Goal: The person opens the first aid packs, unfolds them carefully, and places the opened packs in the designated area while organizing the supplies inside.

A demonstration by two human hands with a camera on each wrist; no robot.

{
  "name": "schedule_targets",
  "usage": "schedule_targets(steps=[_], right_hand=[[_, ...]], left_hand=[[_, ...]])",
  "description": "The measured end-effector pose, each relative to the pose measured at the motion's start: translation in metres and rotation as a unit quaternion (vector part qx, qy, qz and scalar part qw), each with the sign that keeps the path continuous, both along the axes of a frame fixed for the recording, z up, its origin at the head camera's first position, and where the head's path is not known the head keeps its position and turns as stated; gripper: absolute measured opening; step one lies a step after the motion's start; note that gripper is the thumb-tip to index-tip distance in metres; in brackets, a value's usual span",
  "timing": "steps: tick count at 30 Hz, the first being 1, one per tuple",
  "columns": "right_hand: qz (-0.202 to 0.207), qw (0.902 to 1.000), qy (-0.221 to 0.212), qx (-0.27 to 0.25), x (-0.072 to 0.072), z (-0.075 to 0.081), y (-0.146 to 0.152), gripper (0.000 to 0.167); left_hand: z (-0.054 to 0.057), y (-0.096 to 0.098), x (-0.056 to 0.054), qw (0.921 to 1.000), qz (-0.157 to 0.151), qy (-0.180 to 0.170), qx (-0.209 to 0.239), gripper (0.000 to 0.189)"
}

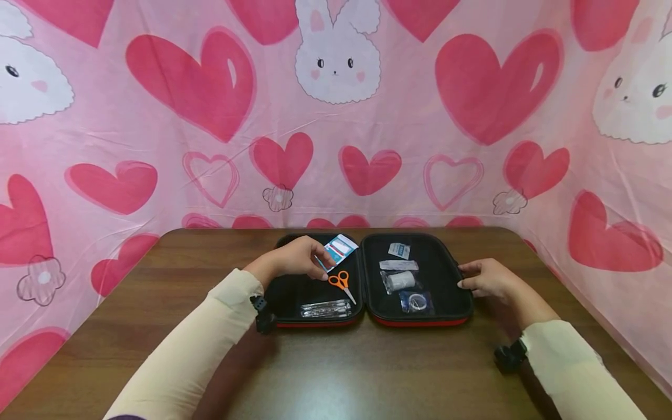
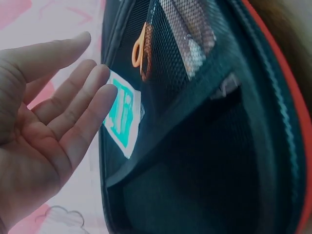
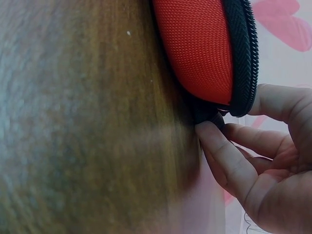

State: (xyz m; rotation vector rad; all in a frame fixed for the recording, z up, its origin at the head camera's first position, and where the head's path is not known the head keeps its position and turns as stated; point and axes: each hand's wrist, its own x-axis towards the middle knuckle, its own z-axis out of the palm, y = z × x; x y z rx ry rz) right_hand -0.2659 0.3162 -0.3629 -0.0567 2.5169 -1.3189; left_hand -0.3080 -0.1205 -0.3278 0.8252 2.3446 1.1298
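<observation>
A black zip case [image 1: 447,286] with red outer sides lies spread open on the table. Over its left half hovers my left hand [image 1: 297,258], fingers loosely extended and holding nothing in the left wrist view. Close to its fingertips, a white-and-teal packet [image 2: 123,114] stands partly tucked in a pocket. Orange-handled scissors [image 1: 340,281] and a clear packet of slim sticks [image 1: 326,309] sit lower in that half. My right hand [image 1: 488,279] grips the case's right edge. In the right wrist view its thumb is at the zipper and its fingers pinch a black part beneath.
In the case's right half are a small printed sachet [image 1: 399,251], a white strip packet [image 1: 398,265], a wrapped white roll [image 1: 401,281] and a bagged ring-shaped roll [image 1: 417,302]. The brown table [image 1: 336,373] ends at a pink heart-patterned cloth [image 1: 336,128].
</observation>
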Motion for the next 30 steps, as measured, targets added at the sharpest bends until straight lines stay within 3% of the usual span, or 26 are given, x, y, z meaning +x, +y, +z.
schedule_targets(steps=[8, 16, 24, 30], right_hand=[[0.002, 1.0, 0.001, -0.003, 0.0, 0.001, 0.0, 0.062], [0.002, 1.0, -0.005, -0.004, 0.0, -0.001, 0.001, 0.063], [0.002, 0.9999, -0.006, -0.01, -0.001, -0.002, 0.001, 0.063], [0.005, 1.0, -0.005, -0.006, 0.0, -0.001, 0.001, 0.062]], left_hand=[[-0.006, 0.02, -0.014, 0.9986, -0.042, 0.018, -0.027, 0.036], [-0.013, 0.03, -0.024, 0.9979, -0.035, 0.003, -0.054, 0.043], [-0.02, 0.033, -0.03, 0.9945, -0.031, 0.05, -0.087, 0.038], [-0.022, 0.033, -0.029, 0.9962, -0.029, 0.006, -0.081, 0.042]])
